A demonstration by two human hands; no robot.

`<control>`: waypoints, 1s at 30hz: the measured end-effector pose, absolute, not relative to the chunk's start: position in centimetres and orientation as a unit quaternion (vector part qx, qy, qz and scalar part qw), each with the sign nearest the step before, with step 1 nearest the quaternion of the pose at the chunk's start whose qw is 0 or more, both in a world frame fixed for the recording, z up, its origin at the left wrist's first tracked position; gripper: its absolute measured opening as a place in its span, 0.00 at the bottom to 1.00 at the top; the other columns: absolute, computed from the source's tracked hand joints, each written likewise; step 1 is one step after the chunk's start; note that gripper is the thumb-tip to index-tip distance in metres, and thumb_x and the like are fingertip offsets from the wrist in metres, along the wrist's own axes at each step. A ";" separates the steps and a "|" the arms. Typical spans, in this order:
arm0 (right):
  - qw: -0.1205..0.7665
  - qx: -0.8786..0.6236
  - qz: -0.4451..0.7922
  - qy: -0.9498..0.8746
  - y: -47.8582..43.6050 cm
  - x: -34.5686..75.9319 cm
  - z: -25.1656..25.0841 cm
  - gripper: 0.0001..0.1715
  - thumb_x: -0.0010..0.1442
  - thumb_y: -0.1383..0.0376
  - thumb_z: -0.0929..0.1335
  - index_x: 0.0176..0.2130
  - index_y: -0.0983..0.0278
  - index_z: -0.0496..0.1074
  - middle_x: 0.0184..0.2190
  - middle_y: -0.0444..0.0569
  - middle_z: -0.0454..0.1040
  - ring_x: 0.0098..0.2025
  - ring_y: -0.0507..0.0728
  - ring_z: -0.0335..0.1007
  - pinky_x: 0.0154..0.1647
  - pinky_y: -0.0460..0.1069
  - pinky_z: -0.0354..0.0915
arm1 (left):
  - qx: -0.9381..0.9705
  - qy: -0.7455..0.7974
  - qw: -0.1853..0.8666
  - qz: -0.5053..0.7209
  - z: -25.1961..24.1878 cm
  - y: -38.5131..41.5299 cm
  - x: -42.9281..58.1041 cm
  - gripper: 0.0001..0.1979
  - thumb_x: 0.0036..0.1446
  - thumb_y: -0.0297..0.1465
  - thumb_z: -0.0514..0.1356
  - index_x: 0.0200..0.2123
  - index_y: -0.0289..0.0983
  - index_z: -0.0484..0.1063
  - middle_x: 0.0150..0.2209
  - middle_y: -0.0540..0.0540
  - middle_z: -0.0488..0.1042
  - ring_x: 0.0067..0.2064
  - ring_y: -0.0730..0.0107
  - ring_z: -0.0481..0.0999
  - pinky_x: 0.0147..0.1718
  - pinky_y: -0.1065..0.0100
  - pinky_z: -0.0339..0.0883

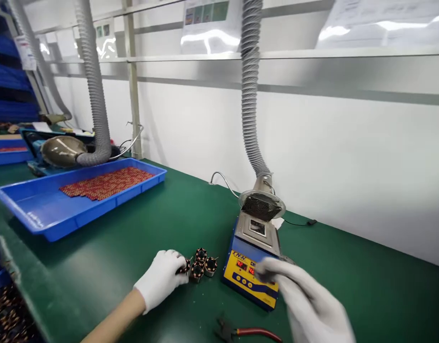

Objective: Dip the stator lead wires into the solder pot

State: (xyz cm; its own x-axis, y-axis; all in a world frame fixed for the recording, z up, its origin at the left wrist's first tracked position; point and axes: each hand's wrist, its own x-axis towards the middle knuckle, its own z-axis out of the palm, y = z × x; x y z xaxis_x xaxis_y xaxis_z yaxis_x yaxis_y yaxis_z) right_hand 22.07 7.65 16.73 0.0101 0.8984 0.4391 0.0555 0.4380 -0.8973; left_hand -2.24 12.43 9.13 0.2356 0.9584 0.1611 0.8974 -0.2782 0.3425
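My left hand [165, 276], in a white glove, has its fingers closed around a small dark copper-wound coil [184, 267] on the green bench. Right beside it stand several more such coils [197, 270] in a tight cluster. My right hand [307, 297], gloved too and blurred by motion, hovers over the front right corner of a blue and yellow solder pot [250, 278] with red digits. Its fingers look pinched together, with a dark patch at the tips; whether that is a held part or a stained glove I cannot make out.
Red-handled cutters [253, 332] lie at the front edge of view. A grey extraction hose [250, 95] ends in a hood [262, 202] behind the pot. At left, a blue tray [79, 221] holds rows of reddish parts. A bin of coils [12, 314] sits lower left.
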 end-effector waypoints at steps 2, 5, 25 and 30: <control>0.532 -0.426 0.394 -0.616 8.8 21.1 16.6 0.17 0.54 0.52 0.68 0.41 0.57 0.76 0.43 0.51 0.77 0.48 0.61 0.70 0.50 0.53 0.66 | 0.801 0.551 0.111 0.209 11.4 11.7 -1.7 0.03 0.50 0.28 0.63 0.31 0.39 0.72 0.45 0.45 0.73 0.49 0.58 0.70 0.49 0.59 0.64; 0.501 -0.364 0.496 -0.609 10.0 20.2 16.4 0.23 0.54 0.49 0.68 0.46 0.56 0.73 0.49 0.50 0.74 0.52 0.61 0.67 0.54 0.54 0.63 | 0.816 0.424 0.192 0.342 15.1 11.0 0.7 0.04 0.48 0.31 0.65 0.29 0.41 0.73 0.59 0.47 0.61 0.62 0.57 0.56 0.55 0.61 0.58; 0.720 -0.238 0.460 -0.462 9.1 23.0 17.9 0.12 0.53 0.56 0.71 0.23 0.59 0.72 0.23 0.42 0.67 0.29 0.52 0.66 0.34 0.47 0.66 | 0.739 0.414 0.377 0.375 17.0 10.1 6.6 0.26 0.31 0.28 0.73 0.38 0.47 0.74 0.46 0.50 0.73 0.47 0.55 0.72 0.40 0.68 0.69; 0.702 -0.310 0.443 -0.464 9.2 22.0 17.6 0.15 0.45 0.53 0.74 0.30 0.60 0.75 0.30 0.48 0.75 0.35 0.57 0.71 0.39 0.50 0.67 | 0.786 0.305 0.216 0.492 17.0 10.4 6.4 0.28 0.34 0.30 0.73 0.41 0.49 0.72 0.45 0.51 0.74 0.47 0.62 0.72 0.47 0.69 0.66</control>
